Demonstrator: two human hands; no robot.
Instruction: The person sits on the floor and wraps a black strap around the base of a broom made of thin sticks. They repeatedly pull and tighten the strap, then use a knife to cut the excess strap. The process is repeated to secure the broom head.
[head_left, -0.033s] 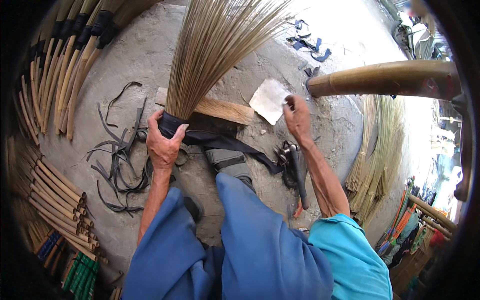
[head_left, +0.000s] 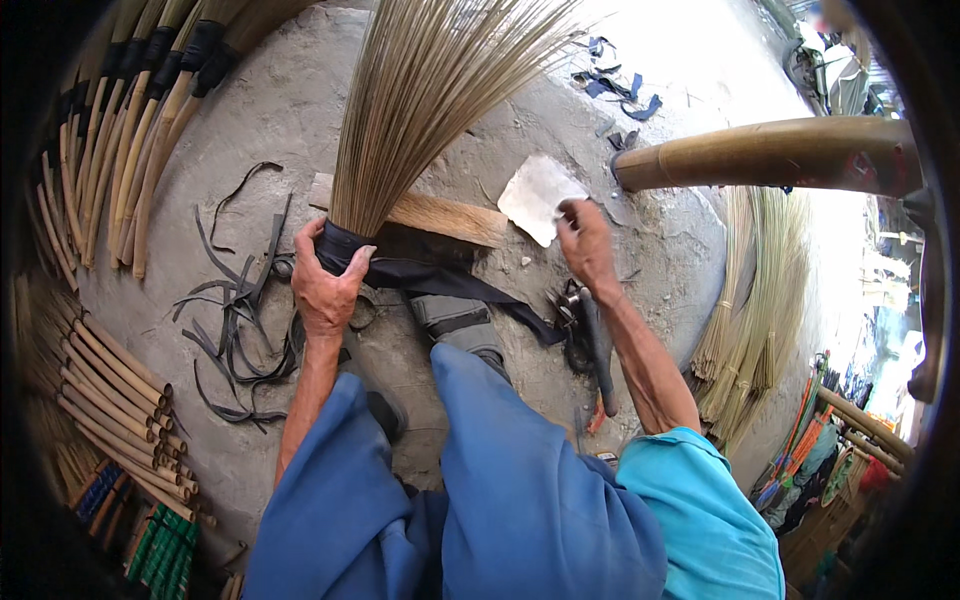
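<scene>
A broom head of long, thin, straw-coloured bristles (head_left: 420, 110) fans out away from me. My left hand (head_left: 328, 285) is wrapped round its bound base, where a black strip (head_left: 460, 285) circles the bristles. The strip's loose end trails right across my foot to the ground. My right hand (head_left: 588, 245) hovers by the lower right edge of a whitish flat sheet (head_left: 540, 200), thumb and fingers drawn together. Anything between those fingertips is too small to make out. Below that hand lies a dark-handled metal tool (head_left: 592, 345), its kind unclear.
Behind the broom base lies a wooden block (head_left: 450, 219). Tangled black strips (head_left: 240, 320) cover the ground at left. Handled brooms (head_left: 140, 150) and bamboo handles (head_left: 125, 400) line the left side. A thick bamboo pole (head_left: 760, 157) and bristle bundles (head_left: 765, 300) are at right.
My right hand has shifted slightly left and down, its fingers more curled. My left hand and the broom head stay almost where they were.
</scene>
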